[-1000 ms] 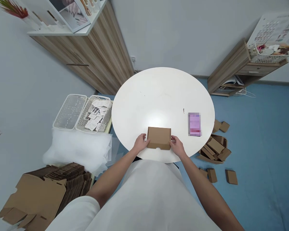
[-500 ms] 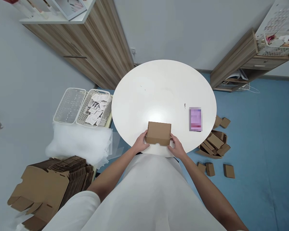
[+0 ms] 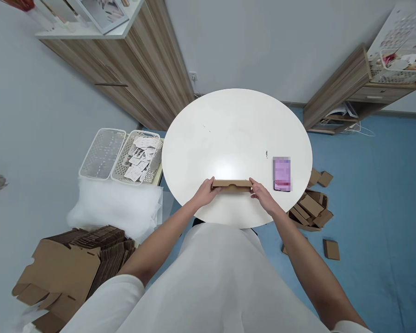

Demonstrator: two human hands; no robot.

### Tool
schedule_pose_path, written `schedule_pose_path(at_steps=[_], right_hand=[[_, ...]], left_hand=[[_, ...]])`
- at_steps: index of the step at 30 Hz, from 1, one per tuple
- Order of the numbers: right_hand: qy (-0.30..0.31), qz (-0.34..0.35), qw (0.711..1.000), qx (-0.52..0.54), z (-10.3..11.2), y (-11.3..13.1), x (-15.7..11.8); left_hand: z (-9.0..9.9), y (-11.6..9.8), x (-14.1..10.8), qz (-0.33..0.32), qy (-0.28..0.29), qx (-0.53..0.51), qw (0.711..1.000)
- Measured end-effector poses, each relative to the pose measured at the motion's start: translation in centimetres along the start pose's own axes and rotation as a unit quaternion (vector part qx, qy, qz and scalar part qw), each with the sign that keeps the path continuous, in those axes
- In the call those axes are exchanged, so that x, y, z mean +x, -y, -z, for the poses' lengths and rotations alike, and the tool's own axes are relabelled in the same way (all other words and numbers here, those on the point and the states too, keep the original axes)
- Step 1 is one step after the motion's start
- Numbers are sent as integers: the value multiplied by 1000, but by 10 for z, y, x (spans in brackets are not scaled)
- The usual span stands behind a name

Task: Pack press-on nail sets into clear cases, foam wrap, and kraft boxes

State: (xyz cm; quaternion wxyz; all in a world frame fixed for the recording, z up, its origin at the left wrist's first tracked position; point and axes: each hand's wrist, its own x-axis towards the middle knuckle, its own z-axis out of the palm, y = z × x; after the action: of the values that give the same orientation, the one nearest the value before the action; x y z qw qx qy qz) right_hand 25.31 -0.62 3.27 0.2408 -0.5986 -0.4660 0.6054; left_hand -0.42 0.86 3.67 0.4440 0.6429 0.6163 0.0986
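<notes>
A small brown cardboard box [image 3: 232, 186] is held near the front of the white oval table [image 3: 239, 125], tilted so that a narrow side with a notch faces me. My left hand [image 3: 206, 192] grips its left end, fingers closed around the edge. At the right end, my right hand [image 3: 262, 194] has its thumb and fingers on the box's corner. The broad top face is turned out of sight, and whether the box touches the table cannot be told.
A phone [image 3: 282, 174] lies right on the table. Left stand a basket of cards [image 3: 138, 157], an empty-looking clear-lined basket [image 3: 103, 153], white foam sheets [image 3: 114, 203] and stacked flat cardboard [image 3: 65, 263]. Folded boxes [image 3: 311, 206] sit on the floor at right.
The box has been tipped up, so its narrow notched side shows instead of its broad top. Both hands have moved slightly forward with it, and the right one outward.
</notes>
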Motion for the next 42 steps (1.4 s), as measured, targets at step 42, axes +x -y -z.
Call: schedule_pose_path(at_steps=[42], right_hand=[[-66,-23,997,-44,1,22,23]], left_hand=[[12,-6,6,-80,-97,31,991]])
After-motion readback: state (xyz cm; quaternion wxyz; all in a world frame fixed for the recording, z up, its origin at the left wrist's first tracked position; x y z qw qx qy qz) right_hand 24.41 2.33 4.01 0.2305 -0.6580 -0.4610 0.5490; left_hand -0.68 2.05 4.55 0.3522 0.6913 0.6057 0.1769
